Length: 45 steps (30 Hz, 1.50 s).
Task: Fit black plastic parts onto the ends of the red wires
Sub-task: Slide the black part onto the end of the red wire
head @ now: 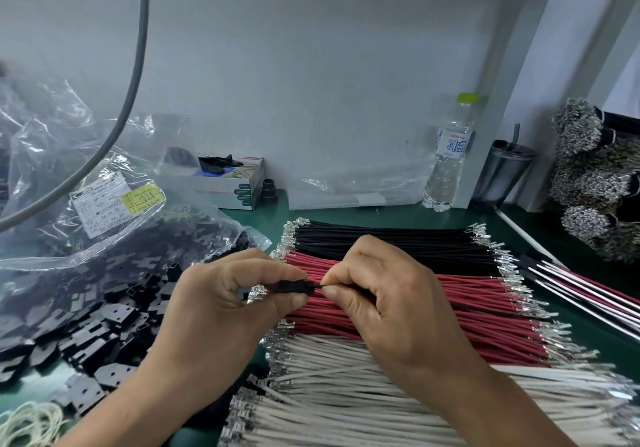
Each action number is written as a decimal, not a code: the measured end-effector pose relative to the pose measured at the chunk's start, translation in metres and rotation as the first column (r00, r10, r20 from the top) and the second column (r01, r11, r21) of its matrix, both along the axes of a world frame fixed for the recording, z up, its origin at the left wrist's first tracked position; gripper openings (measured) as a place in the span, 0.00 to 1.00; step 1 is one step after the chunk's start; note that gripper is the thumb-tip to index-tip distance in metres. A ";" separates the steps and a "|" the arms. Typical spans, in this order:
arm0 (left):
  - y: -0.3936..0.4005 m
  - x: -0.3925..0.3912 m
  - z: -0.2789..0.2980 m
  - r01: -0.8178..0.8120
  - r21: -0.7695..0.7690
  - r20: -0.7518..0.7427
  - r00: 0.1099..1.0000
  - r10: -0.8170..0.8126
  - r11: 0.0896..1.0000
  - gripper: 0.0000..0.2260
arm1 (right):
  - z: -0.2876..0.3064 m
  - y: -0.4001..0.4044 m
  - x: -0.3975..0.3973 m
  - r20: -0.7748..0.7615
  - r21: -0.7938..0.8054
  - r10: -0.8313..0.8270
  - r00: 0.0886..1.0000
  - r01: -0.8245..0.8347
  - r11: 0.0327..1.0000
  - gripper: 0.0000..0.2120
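Note:
My left hand (221, 303) pinches a small black plastic part (292, 288) between thumb and fingers. My right hand (384, 294) pinches a thin wire (318, 286) right at the part's right end; the wire's colour there is hard to tell. Both hands hover over a bundle of red wires (478, 304) with metal terminals at their ends. A heap of loose black plastic parts (104, 308) spills from a clear bag on the left.
Black wires (381, 238) lie behind the red ones, white wires (346, 394) in front. A labelled plastic bag (114, 200), a tissue box (239, 183), a water bottle (448, 155), a metal cup (502, 173) and bundled terminals (595, 183) ring the green mat.

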<state>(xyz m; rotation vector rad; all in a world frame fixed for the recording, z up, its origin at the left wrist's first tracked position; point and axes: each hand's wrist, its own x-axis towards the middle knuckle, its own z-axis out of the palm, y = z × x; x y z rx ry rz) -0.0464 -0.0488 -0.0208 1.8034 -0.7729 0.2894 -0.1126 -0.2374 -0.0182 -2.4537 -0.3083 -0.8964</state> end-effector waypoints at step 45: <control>0.007 0.017 -0.002 0.063 -0.467 -0.489 0.813 -0.317 0.882 0.21 | 0.010 -0.002 -0.009 0.001 0.133 -0.086 0.996 0.085 0.987 0.05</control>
